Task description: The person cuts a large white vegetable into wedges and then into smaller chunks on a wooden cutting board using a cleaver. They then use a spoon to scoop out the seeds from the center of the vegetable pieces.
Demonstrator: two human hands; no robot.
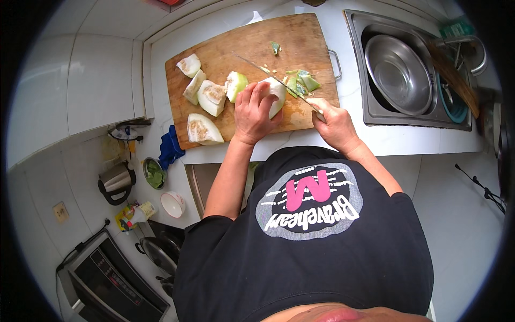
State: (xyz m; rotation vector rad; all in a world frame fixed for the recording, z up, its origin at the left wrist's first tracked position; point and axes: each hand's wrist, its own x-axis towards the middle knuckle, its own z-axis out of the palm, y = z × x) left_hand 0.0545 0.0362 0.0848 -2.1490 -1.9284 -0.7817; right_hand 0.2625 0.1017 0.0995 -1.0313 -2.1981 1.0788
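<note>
My left hand [256, 112] grips a white-fleshed melon chunk [277, 96], likely winter melon, on a wooden cutting board [229, 46]. In my right hand [334, 124] is the handle of a kitchen knife [270, 73]. Its thin blade slants up and left across the far right side of that chunk; whether it has entered the flesh I cannot tell. Left of my left hand sits a piece with green rind [237, 85]. Several other melon pieces [211, 97] lie along the board's left side, seedy flesh showing. Green peelings [307, 81] and seeds are scattered beyond the knife.
A steel sink [356, 28] to the right holds a metal basin [396, 74], a teal basket [456, 110] and a long wooden piece [454, 76]. Leftward are a blue cloth [170, 145], a bowl of green leaves [154, 174], a white bowl [173, 204] and a kettle [116, 179].
</note>
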